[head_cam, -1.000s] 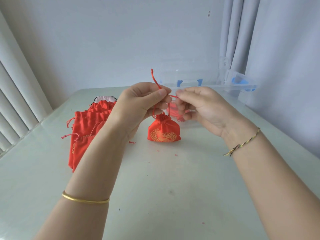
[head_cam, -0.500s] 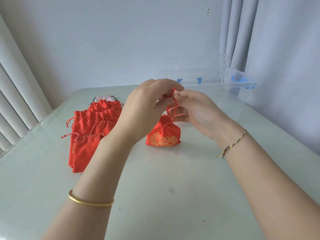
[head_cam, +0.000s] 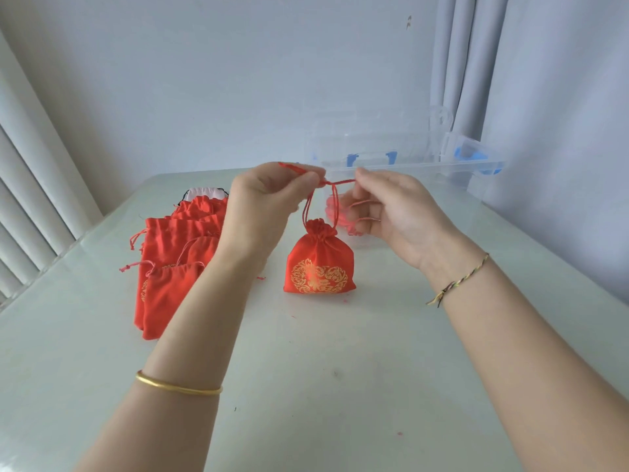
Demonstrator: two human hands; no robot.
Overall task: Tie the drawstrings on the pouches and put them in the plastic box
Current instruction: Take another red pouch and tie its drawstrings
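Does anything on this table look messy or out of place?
Only small things. Tiny red thread scraps lie loose on the pale table near the upright red pouch with gold pattern, whose red drawstring the left hand and right hand pinch. The untied red fabric pouches lie in an overlapping heap. Nothing looks spilled or damaged.

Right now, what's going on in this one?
A person is tying the drawstring of a red pouch that stands on the table. The left hand and right hand each pinch one end, with a knot between them above the pouch. More pouches lie in a pile to the left. The clear box sits open behind, with something red inside.
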